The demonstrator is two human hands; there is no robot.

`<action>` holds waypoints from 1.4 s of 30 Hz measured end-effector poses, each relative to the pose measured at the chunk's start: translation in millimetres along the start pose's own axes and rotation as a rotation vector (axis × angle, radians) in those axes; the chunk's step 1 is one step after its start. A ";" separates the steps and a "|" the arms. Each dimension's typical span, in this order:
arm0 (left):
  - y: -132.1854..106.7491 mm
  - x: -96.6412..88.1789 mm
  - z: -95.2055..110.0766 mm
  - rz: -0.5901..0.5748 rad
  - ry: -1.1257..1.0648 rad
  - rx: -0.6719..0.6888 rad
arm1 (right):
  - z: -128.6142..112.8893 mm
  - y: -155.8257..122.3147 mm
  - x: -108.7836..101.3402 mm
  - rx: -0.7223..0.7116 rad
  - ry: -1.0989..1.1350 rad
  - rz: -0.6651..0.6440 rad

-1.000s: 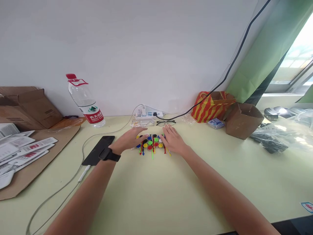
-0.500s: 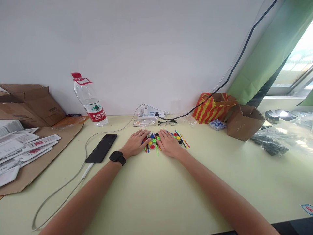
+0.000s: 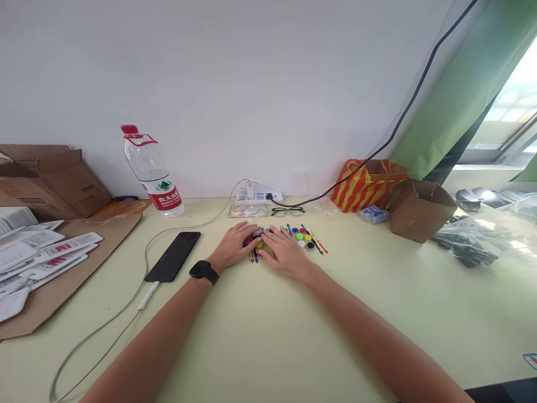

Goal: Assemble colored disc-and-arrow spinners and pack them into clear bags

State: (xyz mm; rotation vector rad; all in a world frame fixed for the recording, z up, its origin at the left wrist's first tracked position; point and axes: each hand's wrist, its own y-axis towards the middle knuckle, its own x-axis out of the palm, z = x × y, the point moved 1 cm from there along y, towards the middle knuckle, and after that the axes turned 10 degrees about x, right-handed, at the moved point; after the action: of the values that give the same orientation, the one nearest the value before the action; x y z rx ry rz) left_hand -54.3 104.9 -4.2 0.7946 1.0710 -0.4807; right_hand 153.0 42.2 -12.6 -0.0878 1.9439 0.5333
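Observation:
My left hand (image 3: 233, 246) lies palm down over small coloured pieces, fingers stretched toward the right. Facing it, my right hand (image 3: 286, 253) is spread flat over more of them, its fingertips close to the left hand's. To the right of it show several coloured round discs (image 3: 308, 237) in red, yellow, green, white and black. Beside these lie thin arrow-shaped sticks (image 3: 318, 242) in yellow, black and red. Short stick ends (image 3: 254, 257) stick out under the left thumb. Both palms hide the pieces beneath. A black watch (image 3: 203, 270) is on my left wrist.
A black phone (image 3: 174, 256) on a white cable lies at left, near a large water bottle (image 3: 157, 184). Behind the hands are a clear plastic case (image 3: 248, 211), glasses (image 3: 287, 211) and a power strip (image 3: 257, 194). An open cardboard box (image 3: 420, 210) stands right.
My right hand has shifted left toward the left hand, uncovering more discs and sticks on its right and covering those between the hands. The left hand has hardly moved.

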 end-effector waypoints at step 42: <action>-4.4 -2.5 5.1 -0.041 -0.050 0.053 | 28.3 -1.1 -14.5 0.187 -0.040 0.093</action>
State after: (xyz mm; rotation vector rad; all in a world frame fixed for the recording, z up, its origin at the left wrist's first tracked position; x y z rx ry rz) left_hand -55.3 98.1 -2.2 0.8046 1.0329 -0.5634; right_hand 183.7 50.1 -9.5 0.1315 1.9563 0.4090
